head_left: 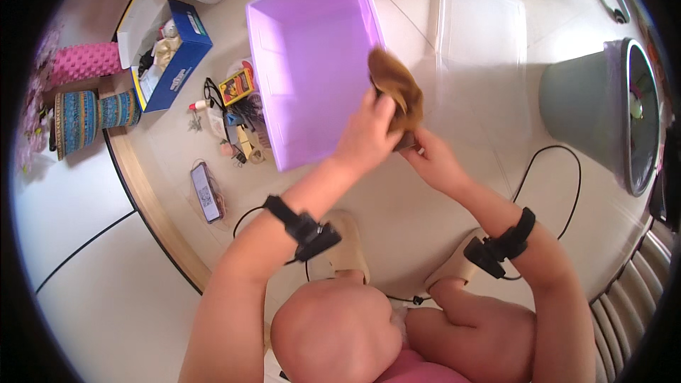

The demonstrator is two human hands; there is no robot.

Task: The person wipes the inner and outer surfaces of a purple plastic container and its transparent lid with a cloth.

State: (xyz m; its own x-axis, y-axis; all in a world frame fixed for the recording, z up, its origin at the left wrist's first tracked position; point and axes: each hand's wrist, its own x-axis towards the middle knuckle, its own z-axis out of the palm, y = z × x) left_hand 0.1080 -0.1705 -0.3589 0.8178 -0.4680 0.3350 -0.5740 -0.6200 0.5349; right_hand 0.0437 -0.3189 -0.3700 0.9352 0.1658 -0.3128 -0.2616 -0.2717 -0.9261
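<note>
A brown cloth (pixel 407 93) is bunched between my two hands, in front of the right wall of a purple plastic bin (pixel 314 74). My left hand (pixel 370 130) grips the cloth from the left, with fingers partly hidden in its folds. Lower down, my right hand (pixel 433 159) pinches a darker end of the cloth between thumb and fingers. The bin's inside faces up towards me, and I see only its bare purple walls and bottom. Black straps with small devices sit on both forearms.
Several small items, including a yellow card box (pixel 237 86) and black glasses (pixel 213 94), lie left of the bin. Nearby are a phone (pixel 206 191) and an open blue box (pixel 175 64). A clear plastic lid (pixel 481 21) and a grey-green trash bin (pixel 580 101) stand right; a black cable (pixel 577 170) loops there.
</note>
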